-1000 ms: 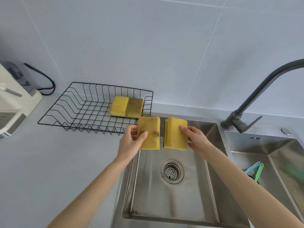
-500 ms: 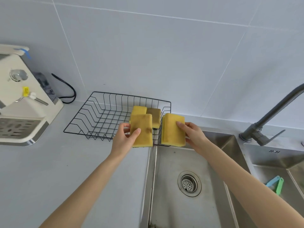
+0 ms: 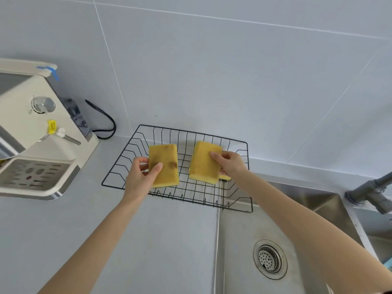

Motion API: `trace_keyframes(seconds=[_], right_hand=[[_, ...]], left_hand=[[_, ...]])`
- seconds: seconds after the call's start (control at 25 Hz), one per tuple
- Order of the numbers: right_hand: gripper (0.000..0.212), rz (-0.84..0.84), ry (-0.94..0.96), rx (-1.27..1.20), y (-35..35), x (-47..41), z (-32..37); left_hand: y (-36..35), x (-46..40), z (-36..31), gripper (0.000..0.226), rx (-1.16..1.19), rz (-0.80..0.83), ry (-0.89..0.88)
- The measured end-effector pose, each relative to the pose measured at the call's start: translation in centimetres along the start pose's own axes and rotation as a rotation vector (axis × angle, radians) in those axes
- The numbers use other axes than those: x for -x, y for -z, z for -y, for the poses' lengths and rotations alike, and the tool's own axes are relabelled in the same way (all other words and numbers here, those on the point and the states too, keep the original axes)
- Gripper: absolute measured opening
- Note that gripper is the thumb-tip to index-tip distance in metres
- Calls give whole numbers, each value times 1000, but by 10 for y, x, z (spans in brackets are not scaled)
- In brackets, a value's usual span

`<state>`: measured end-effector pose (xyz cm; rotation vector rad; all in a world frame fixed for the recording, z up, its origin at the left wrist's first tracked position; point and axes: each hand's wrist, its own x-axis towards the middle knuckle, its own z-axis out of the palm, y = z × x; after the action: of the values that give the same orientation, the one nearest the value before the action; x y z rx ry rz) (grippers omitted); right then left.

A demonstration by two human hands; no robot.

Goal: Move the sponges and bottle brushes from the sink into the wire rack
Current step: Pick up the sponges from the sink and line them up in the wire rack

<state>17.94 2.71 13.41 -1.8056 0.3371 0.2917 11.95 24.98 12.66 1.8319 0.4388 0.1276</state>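
Note:
My left hand point(image 3: 141, 174) grips a stained yellow sponge point(image 3: 164, 166) over the left middle of the black wire rack point(image 3: 135, 143). A second yellow sponge point(image 3: 202, 164) is held by my right hand point(image 3: 230, 164) over the rack's right half. Both sponges are upright and held above the rack floor. Under my right hand only a yellow edge of another sponge point(image 3: 224, 177) lying in the rack shows; the rest of it is hidden. The steel sink point(image 3: 239, 240) lies at the lower right with nothing in its visible basin.
A cream countertop appliance point(image 3: 36, 149) with a drip tray stands left of the rack, a black cable point(image 3: 106, 122) behind it. A dark faucet point(image 3: 373, 189) stands at the right edge between two basins. The sink drain point(image 3: 269, 259) is at the lower right. Tiled wall runs behind.
Both hands have carried their sponges from above the sink's edge leftward and away, to over the wire rack. The view has swung left, showing more of the appliance.

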Motion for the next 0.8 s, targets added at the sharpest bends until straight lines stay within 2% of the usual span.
trace_keyframes(seconds=[0.16,0.36,0.56,0.68,0.8], right_hand=[[43,10,-15,167,-30,-32,18],[46,53,-32,216,-63,-62,32],[42,37,-13,380,-83,-76,34],[27,76,36,543,-92,-80,29],[32,49,107,773,-98,-80,24]], left_hand=[[11,-25,2,37,-11,-36,13],[14,-46,7,35,-14,-50,7],[11,-57,15,34,-14,-32,32],[10,-59,19,35,-20,-36,31],[11,-62,23,34,0,-40,37]])
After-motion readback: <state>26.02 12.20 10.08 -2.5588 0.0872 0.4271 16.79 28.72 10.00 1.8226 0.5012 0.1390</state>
